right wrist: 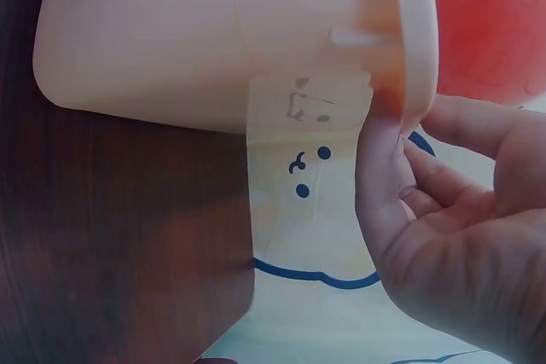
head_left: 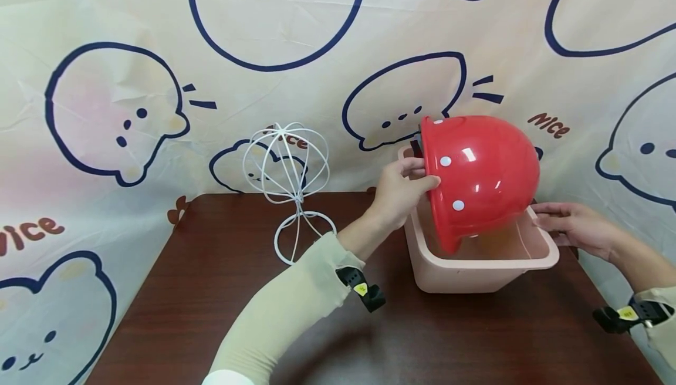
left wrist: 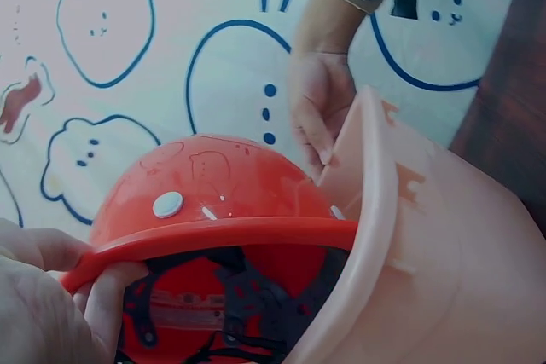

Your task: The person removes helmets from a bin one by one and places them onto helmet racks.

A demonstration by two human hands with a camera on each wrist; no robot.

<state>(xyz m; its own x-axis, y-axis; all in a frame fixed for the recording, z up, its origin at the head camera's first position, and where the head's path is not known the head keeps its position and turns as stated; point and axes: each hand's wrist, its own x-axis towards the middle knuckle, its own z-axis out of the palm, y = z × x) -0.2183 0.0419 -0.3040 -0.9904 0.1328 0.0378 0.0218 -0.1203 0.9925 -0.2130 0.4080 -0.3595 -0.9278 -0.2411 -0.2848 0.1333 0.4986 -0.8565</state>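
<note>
While tilted: the red helmet (head_left: 483, 176) sits half inside the pink tub (head_left: 486, 267), its dome turned up and to the right, its open underside facing left toward the left hand (head_left: 396, 194); its long axis runs from brim to crown, leaning across the tub.
Left grip: fingers and thumb pinch the helmet's brim (left wrist: 213, 236), with the forearm reaching in from the lower left, in a pale sleeve.
Right grip: the right hand (head_left: 573, 226) lies flat-fingered against the tub's right rim, fingers relaxed and nearly straight, holding nothing.
Helmet: glossy hard plastic, smooth and rounded, white rivets along the brim, dark webbing inside.
Tub: matte pink plastic, rectangular with rounded corners, standing on the dark wood-grain worktop (head_left: 211, 291).
Nearby: a white wire stand (head_left: 287, 188), well apart to the left.
</note>
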